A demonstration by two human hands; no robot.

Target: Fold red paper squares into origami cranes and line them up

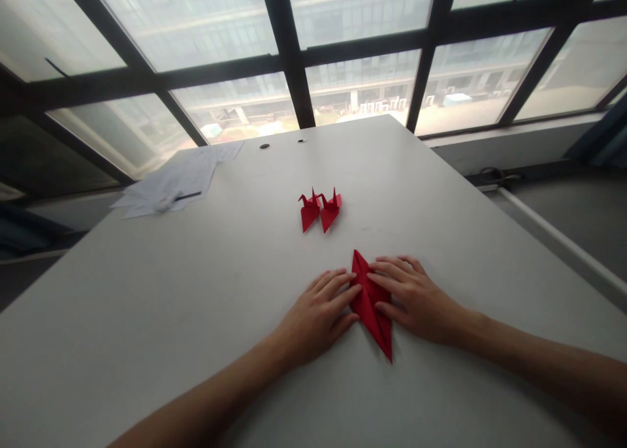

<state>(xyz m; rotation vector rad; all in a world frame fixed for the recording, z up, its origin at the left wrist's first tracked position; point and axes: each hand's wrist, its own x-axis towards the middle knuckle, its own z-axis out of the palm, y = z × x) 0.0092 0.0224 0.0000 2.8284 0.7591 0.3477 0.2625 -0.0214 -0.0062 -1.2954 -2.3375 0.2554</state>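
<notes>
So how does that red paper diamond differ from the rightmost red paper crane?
The red paper diamond lies low; the rightmost red paper crane has upright points. The left hand and right hand touch the diamond, not the crane. The diamond looks larger than the crane. Both are folded red paper.

white table (147, 291), 2 dark holes (264, 147) | dark-framed windows (357, 10), bright daylight | grey floor (568, 213) right | blue curtain (602, 134) far right

papers (193, 168) lay spread at the left of the white table (196, 258), a dark pen (189, 195) on top. two holes (264, 147) showed near its far edge. beyond stood dark-framed windows (362, 10), a blue curtain (600, 138) at far right.
</notes>
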